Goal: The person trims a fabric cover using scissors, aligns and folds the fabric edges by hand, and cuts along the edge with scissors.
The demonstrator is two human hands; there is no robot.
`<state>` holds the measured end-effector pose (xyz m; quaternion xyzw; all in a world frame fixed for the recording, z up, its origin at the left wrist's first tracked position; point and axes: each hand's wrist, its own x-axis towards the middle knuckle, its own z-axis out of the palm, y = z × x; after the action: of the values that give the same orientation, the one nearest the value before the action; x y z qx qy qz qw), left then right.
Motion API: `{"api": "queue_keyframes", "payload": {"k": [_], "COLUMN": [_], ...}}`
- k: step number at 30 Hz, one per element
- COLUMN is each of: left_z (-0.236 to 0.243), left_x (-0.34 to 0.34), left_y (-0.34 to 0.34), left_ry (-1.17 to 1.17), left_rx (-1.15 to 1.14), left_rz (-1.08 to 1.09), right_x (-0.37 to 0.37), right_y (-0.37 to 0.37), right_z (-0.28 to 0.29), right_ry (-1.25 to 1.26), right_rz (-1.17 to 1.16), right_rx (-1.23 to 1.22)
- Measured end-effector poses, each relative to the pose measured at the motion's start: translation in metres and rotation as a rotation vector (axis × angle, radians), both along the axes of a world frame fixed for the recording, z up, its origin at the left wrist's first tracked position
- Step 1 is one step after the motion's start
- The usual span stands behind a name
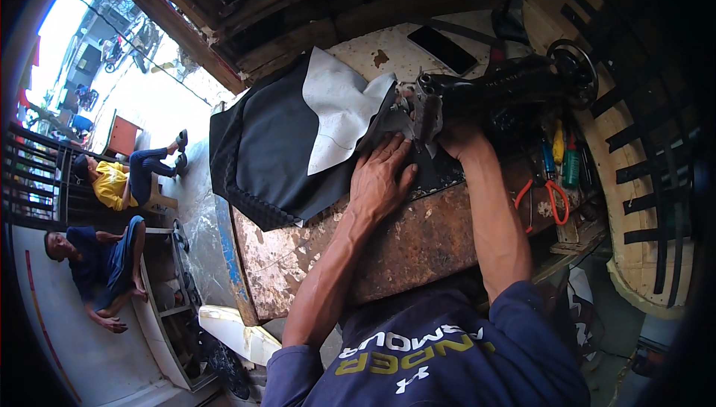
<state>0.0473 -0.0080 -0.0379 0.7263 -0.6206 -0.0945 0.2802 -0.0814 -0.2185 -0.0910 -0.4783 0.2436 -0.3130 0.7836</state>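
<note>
A black sewing machine [500,86] stands on a worn, rusty-topped table [298,258]. My left hand [380,176] lies with outstretched fingers on dark material [268,146] just left of the needle area, at the edge of a white irregular piece [335,108] that rests on the dark material. My right hand [459,138] reaches under the machine's arm to the right of the needle; its fingers are hidden, so I cannot see what they touch.
Orange-handled scissors [552,202] and several screwdrivers [570,164] lie right of my forearm. A phone [442,50] lies behind the machine. A strapped wooden frame [634,183] stands at the right. Two people, one in yellow [112,183], one in navy [97,273], sit at the left.
</note>
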Motion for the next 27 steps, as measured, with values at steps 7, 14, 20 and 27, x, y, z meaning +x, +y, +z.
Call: {"api": "queue_keyframes", "payload": {"k": [7,14,20,27], "left_z": [-0.002,0.0,0.011,0.007], "left_x": [0.008,0.015,0.021,0.038], "left_y": [-0.003,-0.002,-0.012,-0.002], "left_ry": [0.039,0.05,0.077,0.045], "left_rx": [-0.021,-0.01,0.048,0.059], "left_rz": [-0.013,0.024,-0.023,-0.046], "right_x": [0.009,0.026,-0.04,-0.127], "right_y": [-0.005,0.028,0.041,0.019], "right_z": [0.005,0.068,0.047,0.242], "right_ry": [-0.626,-0.791,0.225,0.743], "right_rz": [0.324,0.429,-0.17,-1.066], "right_rx": [0.254,0.568,-0.295,-1.033]}}
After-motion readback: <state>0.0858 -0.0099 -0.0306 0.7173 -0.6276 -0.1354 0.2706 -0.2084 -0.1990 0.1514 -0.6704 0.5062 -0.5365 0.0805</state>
